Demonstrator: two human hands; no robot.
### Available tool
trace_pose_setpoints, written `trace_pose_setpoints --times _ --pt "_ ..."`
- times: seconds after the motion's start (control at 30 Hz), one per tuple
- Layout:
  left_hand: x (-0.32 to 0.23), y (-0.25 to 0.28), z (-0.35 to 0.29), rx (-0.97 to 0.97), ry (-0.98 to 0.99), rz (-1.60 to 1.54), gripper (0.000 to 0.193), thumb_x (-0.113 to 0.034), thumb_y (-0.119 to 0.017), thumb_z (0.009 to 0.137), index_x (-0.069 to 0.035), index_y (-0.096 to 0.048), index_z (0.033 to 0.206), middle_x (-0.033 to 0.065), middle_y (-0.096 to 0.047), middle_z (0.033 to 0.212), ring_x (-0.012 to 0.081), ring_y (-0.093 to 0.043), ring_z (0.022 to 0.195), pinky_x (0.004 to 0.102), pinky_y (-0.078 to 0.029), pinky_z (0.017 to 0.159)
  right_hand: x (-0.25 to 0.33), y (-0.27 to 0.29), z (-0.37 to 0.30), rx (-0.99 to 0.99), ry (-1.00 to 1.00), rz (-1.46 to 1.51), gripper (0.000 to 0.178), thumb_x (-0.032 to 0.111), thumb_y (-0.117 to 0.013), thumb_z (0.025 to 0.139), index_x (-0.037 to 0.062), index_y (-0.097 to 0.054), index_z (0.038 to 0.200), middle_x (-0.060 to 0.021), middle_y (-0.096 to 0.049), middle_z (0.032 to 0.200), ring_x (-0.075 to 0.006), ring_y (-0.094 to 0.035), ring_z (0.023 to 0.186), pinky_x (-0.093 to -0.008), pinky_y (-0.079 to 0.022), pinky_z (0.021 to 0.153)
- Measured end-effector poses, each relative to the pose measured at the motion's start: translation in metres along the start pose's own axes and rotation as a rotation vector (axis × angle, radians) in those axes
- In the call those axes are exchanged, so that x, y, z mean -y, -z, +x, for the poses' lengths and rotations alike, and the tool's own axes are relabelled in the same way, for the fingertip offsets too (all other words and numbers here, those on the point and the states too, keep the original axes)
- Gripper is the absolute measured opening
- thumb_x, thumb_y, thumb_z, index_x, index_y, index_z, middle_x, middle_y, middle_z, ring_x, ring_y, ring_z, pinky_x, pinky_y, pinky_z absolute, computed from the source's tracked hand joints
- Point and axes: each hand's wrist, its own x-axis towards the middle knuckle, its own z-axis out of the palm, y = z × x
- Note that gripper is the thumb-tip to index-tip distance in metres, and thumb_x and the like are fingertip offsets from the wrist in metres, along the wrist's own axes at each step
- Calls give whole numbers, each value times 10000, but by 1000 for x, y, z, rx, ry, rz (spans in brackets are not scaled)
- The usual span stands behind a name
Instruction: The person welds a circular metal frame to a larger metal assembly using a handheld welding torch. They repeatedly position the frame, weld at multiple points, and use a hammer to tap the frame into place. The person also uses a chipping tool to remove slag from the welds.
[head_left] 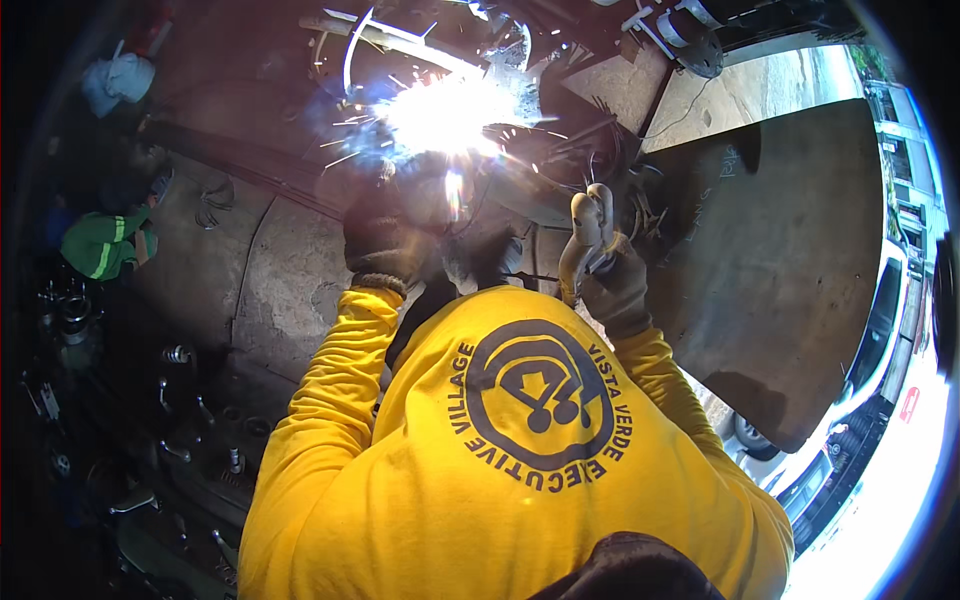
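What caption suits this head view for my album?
White sparks flare beyond a dark-gloved left hand; the dark-gloved right hand grips a pale, curved tool.

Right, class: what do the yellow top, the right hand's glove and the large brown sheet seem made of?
Yellow top: soft, matt fabric, perhaps cotton, since the sleeves bunch into creases.
Glove on the right hand: its dull, dark surface suggests fabric, perhaps knitted; shade hides the weave.
Large brown sheet: likely steel, from its dull, rusty surface bearing chalky marks, though board is possible.
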Motion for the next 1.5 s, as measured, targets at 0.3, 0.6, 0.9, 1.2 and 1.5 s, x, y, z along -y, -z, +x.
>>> trace_pose_setpoints --times 0.3,0.6,0.9,1.2,1.5 --pt "-2 5 -13 -250 -124 122 872 -577 -793 890 -4 -576 1511 293 -654 1388 428 -665 1285 521 -555 1084 -16 -7 -6 7 -41 -70 355 185 -814 939 26 -668 1220 -64 -745 995 -178 -740 896 -339 -592 831" --pt "17 0 -17 16 -42 -47 1162 -515 -928 781 -61 -372 1694 232 -560 1586 413 -559 1449 510 -461 1209 16 -15 -4 -53 -65 -84 384 108 -760 963 3 -681 1324 -64 -773 1147 -156 -722 1056 -329 -569 928" --pt "11 3 -13 -29 -22 -13 1101 -488 -931 777 -37 -425 1645 232 -626 1472 400 -622 1344 505 -515 1120 12 -14 -2 -35 -193 -279 441 142 -821 886 29 -668 1283 -112 -783 1093 -198 -769 1004 -353 -602 901" --pt "-1 17 4 341 151 176 597 -523 -757 898 -150 -694 1361 216 -731 1274 399 -736 1096 503 -610 922 17 -18 -1 -27 -147 -87 403 78 -802 866 -2 -690 1245 -87 -767 1085 -157 -726 1001 -337 -587 912" --pt "50 -33 -21 -193 -143 -136 956 -486 -829 872 -57 -443 1634 192 -595 1563 333 -624 1390 425 -536 1138 33 -23 8 -42 -255 401 362 282 -771 993 23 -669 1223 -33 -718 962 -148 -693 860 -353 -582 787"
